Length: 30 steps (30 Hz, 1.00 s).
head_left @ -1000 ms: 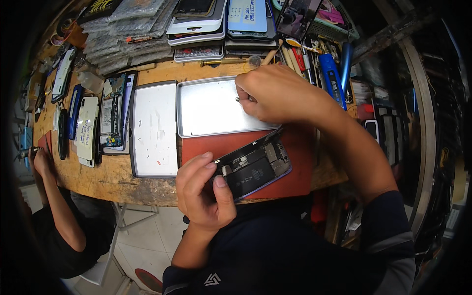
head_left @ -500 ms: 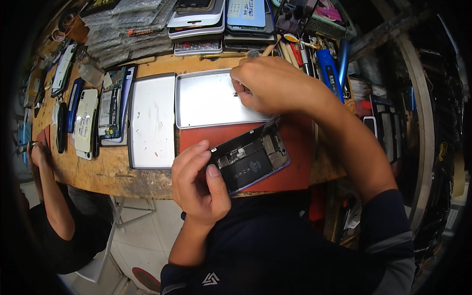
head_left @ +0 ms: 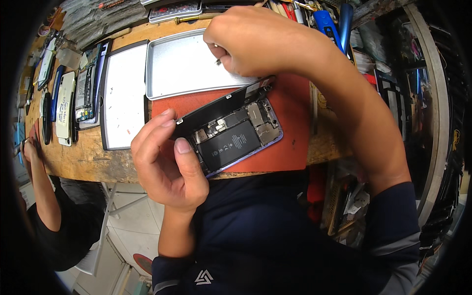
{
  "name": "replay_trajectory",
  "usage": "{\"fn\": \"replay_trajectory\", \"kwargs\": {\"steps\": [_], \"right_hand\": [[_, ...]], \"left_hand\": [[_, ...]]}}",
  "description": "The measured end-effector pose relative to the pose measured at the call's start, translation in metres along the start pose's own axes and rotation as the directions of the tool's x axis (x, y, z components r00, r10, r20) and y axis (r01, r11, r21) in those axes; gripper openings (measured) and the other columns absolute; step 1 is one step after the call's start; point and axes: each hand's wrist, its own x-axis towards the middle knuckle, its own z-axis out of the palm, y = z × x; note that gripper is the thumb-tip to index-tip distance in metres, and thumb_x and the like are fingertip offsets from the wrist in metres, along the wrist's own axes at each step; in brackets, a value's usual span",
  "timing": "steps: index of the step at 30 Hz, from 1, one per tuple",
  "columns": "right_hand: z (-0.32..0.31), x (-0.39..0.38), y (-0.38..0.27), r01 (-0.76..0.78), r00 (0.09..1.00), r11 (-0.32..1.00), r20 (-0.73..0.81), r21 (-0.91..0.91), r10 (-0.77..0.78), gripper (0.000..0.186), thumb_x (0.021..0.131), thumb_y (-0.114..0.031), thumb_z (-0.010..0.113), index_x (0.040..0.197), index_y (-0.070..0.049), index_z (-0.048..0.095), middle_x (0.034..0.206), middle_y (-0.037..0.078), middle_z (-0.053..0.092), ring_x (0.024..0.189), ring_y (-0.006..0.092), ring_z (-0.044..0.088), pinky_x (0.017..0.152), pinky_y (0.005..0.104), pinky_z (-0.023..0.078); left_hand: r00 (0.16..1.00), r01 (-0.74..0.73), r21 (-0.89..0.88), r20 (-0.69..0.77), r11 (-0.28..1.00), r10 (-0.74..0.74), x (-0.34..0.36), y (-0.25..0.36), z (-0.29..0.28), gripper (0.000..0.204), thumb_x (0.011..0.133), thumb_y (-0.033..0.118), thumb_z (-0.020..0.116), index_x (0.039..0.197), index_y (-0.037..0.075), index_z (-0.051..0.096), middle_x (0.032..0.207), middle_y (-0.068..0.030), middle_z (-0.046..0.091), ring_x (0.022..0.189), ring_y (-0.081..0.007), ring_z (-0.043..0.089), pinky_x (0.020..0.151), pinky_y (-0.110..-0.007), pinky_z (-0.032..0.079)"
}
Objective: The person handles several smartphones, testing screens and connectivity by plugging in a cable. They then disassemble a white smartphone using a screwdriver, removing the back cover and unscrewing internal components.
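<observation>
An opened smartphone (head_left: 228, 147) lies tilted in my left hand (head_left: 172, 169), thumb and fingers closed round its left end. Its dark screen (head_left: 216, 110) stands raised along the far long edge. The black battery, metal shields and small connectors show inside the purple-edged frame. Beyond it, my right hand (head_left: 250, 42) is closed over the right part of a shallow silver metal tray (head_left: 179, 61). A tiny shiny bit (head_left: 218, 62) shows at its fingertips; I cannot make out what it is. A red mat (head_left: 293, 123) lies under the phone.
Left of the metal tray is a dark-rimmed white tray (head_left: 125, 96) with tiny parts on it. Farther left stand phone shells (head_left: 65, 110) and an opened phone (head_left: 88, 83). Tools and a blue device (head_left: 327, 25) crowd the back right. Another person's arm (head_left: 46, 187) reaches in at left.
The view has shifted, so the bench and trays sit farther left and higher. My left hand keeps its grip on the phone, and my right hand stays closed over the metal tray.
</observation>
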Motion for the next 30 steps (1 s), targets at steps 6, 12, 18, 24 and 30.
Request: {"fn": "replay_trajectory", "kwargs": {"steps": [6,12,18,24,30], "right_hand": [[0.002,-0.003,0.014,0.145,0.975,0.987,-0.182,0.073,-0.13,0.018,0.078,0.001,0.07,0.095,-0.002,0.073,0.092,0.018,0.075,0.093,0.0391,0.073,0.08,0.047,0.057],[0.002,0.003,0.01,0.176,0.984,0.984,-0.011,-0.014,-0.176,0.018,0.081,-0.002,0.07,0.099,0.001,0.07,0.091,0.023,0.074,0.093,0.0427,0.072,0.079,0.0516,0.056],[-0.008,0.009,0.006,0.164,0.982,0.986,0.094,-0.011,-0.162,0.021,0.079,-0.003,0.072,0.098,0.003,0.073,0.093,0.024,0.075,0.093,0.0421,0.074,0.08,0.0505,0.058],[-0.01,0.006,0.007,0.115,0.985,0.991,0.119,0.063,-0.122,0.022,0.078,-0.002,0.071,0.099,0.002,0.074,0.09,0.021,0.075,0.092,0.0394,0.074,0.081,0.0482,0.058],[-0.008,-0.002,0.013,0.141,0.989,0.984,-0.061,0.11,-0.135,0.016,0.081,-0.006,0.07,0.096,-0.001,0.074,0.095,0.019,0.075,0.092,0.0369,0.074,0.081,0.0463,0.057]], "left_hand": [[0.999,-0.036,0.058,0.003,0.998,0.035,0.003,0.001,0.0,0.027,0.095,-0.005,0.057,0.122,-0.01,0.058,0.12,-0.027,0.065,0.111,-0.0321,0.067,0.098,-0.04,0.056],[1.0,-0.007,0.095,0.014,0.995,0.005,0.002,0.004,-0.002,0.024,0.094,-0.004,0.058,0.118,-0.008,0.061,0.119,-0.0258,0.066,0.109,-0.0327,0.067,0.097,-0.04,0.055],[1.0,-0.003,0.116,0.022,0.993,0.0,0.004,0.005,-0.003,0.024,0.095,-0.002,0.058,0.118,-0.007,0.062,0.119,-0.0251,0.066,0.11,-0.0323,0.066,0.098,-0.041,0.054],[0.999,0.04,0.084,0.015,0.996,-0.042,0.0,0.003,-0.003,0.024,0.096,-0.003,0.058,0.119,-0.008,0.062,0.121,-0.0255,0.065,0.109,-0.0317,0.066,0.096,-0.04,0.054],[0.999,-0.01,0.058,0.044,0.998,0.008,0.004,0.004,-0.003,0.027,0.098,-0.006,0.055,0.124,-0.008,0.058,0.127,-0.0259,0.062,0.112,-0.0306,0.066,0.097,-0.039,0.055]]}}
